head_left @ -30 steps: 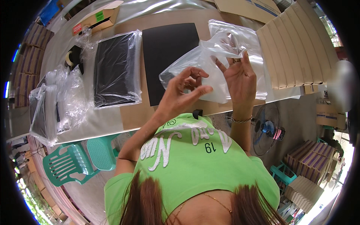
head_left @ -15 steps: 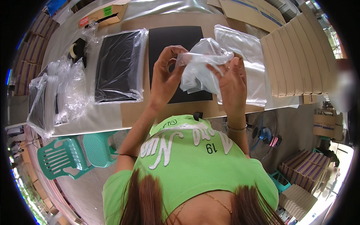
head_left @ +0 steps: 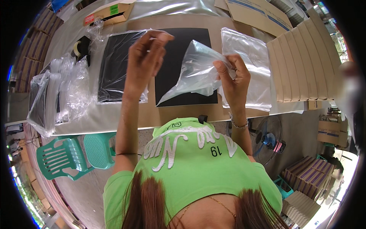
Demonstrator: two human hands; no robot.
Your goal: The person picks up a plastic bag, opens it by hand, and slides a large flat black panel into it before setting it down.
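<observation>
One clear plastic bag (head_left: 196, 70) hung in the air above the worktop (head_left: 179, 114), pinched in the right hand (head_left: 233, 76).

The left hand (head_left: 146, 53) was raised beside it, fingers curled loosely and gripping nothing I could make out. Under the bag lay a bare black sheet (head_left: 183, 89), a bagged black sheet (head_left: 116, 68) to its left, and a stack of clear bags (head_left: 249, 65) to its right.

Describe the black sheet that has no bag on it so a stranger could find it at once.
On the brown table, two black sheets lie side by side. The bare sheet is the one nearer the right hand, partly hidden behind the clear bag held there. Its neighbour, the bagged sheet, shines with plastic wrap; this one is matte.
</observation>
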